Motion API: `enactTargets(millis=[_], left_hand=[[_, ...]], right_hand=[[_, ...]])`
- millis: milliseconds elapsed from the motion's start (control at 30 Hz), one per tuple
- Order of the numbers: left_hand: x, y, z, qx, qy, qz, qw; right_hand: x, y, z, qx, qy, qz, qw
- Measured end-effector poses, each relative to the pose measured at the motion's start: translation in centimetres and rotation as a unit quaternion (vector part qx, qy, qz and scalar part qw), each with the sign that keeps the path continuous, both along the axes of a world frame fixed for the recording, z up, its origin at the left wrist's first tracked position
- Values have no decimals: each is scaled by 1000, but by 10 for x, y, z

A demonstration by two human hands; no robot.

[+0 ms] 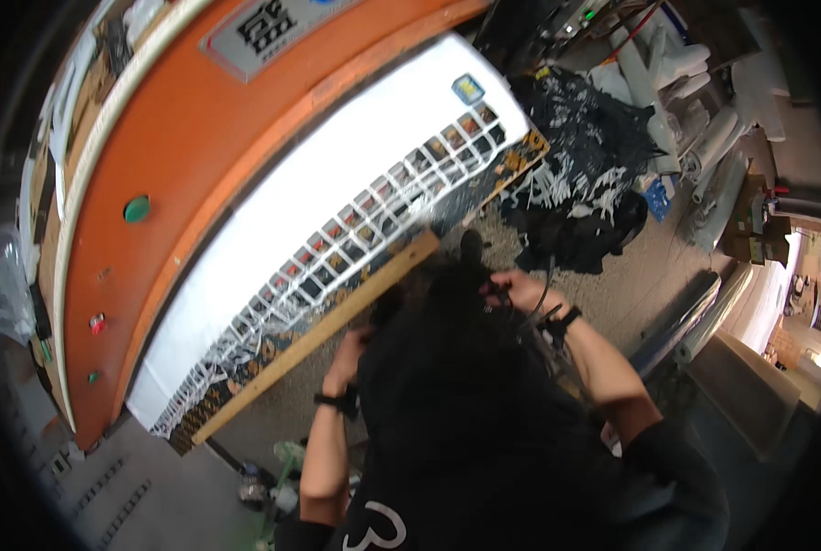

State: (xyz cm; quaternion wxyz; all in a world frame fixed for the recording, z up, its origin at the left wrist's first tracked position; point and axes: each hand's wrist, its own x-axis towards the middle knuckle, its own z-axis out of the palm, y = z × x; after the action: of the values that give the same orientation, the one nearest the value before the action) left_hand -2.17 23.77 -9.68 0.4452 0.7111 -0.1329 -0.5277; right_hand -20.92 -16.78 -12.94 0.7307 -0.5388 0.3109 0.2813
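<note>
My left hand (344, 361), with a dark band at the wrist, reaches to the side of my black clothing at the waist. Its fingers are mostly hidden behind dark fabric. On the other side of my body, my right hand (519, 291) is closed, its fingers curled at a dark spot by my front. What lies in them is blurred and too dark to name. A white sheet (337, 138) with a row of cut-out rectangles lies ahead of me, its lattice edge (374, 225) nearest my hands. Between the lattice and my body runs a wooden strip (319, 340).
An orange machine panel (190, 119) with a green button (137, 209) stands beyond the sheet. Black and white scraps (585, 165) are heaped at the right. Wrapped rolls (695, 317) and a brown board (743, 390) lie farther right. Greenish clutter (286, 464) sits low, left of my forearm.
</note>
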Motion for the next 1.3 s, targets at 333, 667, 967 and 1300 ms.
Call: enactTargets(millis=[333, 667, 967, 1300], left_hand=[[28, -51, 24, 75, -25, -183, 980], [-6, -57, 33, 29, -306, -109, 945], [-20, -29, 68, 194, -322, -63, 924], [-126, 82, 61, 312, -192, 124, 922]], right_hand=[[42, 13, -6, -201, -280, 252, 904], [58, 25, 25, -368, -311, 279, 831], [21, 15, 85, -490, -280, 240, 790], [-104, 40, 95, -550, -24, 71, 832]])
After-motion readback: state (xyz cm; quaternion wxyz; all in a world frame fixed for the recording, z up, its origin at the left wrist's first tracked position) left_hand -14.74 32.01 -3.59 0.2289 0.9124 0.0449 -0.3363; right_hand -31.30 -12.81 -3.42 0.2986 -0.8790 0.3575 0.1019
